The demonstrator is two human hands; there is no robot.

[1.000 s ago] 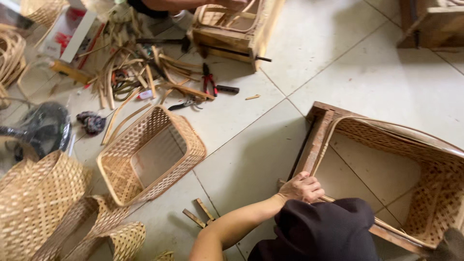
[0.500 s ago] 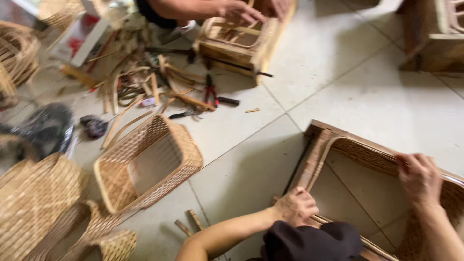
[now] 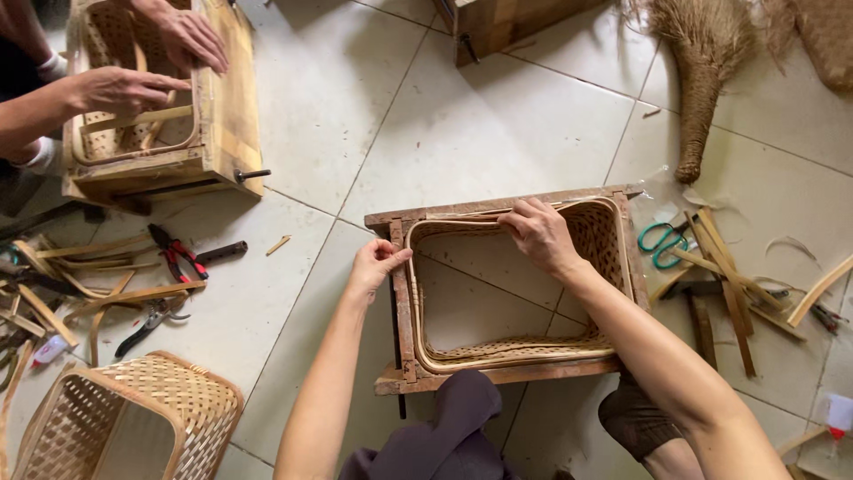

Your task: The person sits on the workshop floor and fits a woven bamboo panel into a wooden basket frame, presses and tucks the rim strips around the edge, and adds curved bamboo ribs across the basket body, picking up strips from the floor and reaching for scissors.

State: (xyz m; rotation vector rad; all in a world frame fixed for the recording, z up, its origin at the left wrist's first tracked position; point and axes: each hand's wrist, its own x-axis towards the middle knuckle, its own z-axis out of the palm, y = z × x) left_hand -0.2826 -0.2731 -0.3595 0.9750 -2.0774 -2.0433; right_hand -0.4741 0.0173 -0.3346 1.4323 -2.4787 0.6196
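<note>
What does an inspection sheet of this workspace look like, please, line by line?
Surface: pale tiled floor.
Job's things: woven basket sitting inside a wooden frame.
Clutter: cane strips, red pliers, green scissors, broom, finished basket.
Grippers: left hand on the frame's left corner; right hand pressing the basket's far rim; neither closed around anything.
Cables: nothing seen.
Surroundings: another person's hands work at a second frame.
</note>
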